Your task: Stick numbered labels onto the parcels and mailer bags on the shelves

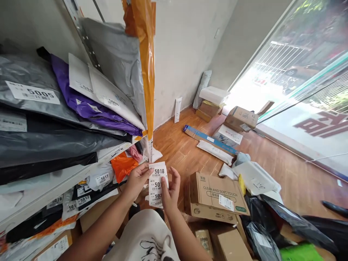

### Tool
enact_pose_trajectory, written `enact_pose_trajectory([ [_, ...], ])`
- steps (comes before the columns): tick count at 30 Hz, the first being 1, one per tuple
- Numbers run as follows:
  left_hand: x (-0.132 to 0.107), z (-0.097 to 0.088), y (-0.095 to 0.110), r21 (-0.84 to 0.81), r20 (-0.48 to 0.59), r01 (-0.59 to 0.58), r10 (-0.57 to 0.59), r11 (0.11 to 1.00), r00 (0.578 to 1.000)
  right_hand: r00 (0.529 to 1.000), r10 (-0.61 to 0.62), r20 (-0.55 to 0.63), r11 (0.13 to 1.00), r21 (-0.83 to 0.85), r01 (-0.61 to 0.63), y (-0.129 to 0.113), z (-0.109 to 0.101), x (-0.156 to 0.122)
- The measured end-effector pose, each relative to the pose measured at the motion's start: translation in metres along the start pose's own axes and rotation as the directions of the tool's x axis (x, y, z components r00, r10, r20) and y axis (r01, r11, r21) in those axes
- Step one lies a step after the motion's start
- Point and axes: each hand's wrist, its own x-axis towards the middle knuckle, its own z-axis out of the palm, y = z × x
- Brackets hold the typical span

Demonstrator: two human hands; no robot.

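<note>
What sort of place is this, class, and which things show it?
Probably a parcel pickup or sorting room: numbered packages crowd the shelf, cardboard boxes sit on the floor, and the hands hold numbered labels.

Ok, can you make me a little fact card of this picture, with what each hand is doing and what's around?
Left hand: pinching a strip of labels
Right hand: thumb on the strip
Top label number: 5018
Next number: partly hidden by the thumb
Shelf, at left: grey bag marked 5005, purple bag
Below that shelf: orange bag
Floor: brown box reading "CLEAN AND SOFT TOUCH", long blue box
Bottom right: green bag
</note>
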Motion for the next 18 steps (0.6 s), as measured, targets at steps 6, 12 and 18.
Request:
enact_pose_trajectory([
  [6, 0.005, 0.002, -0.019, 0.114, -0.056, -0.048, 0.055, 0.992, 0.997, 0.976, 0.138, 0.169, 0.979, 0.127, -0.161, -0.003, -0.008, 0.02],
  [12, 0.006, -0.024, -0.068, 0.369, -0.17, -0.056, 0.127, 0.928, 0.977, 0.869, 0.373, 0.326, 0.916, 0.022, -0.402, 0.027, -0.012, 0.02],
  [18, 0.027, -0.104, -0.06, 0.695, -0.44, 0.092, 0.32, 0.713, 0.839, 0.794, 0.506, 0.337, 0.845, -0.008, -0.535, 0.078, -0.001, 0.018],
])
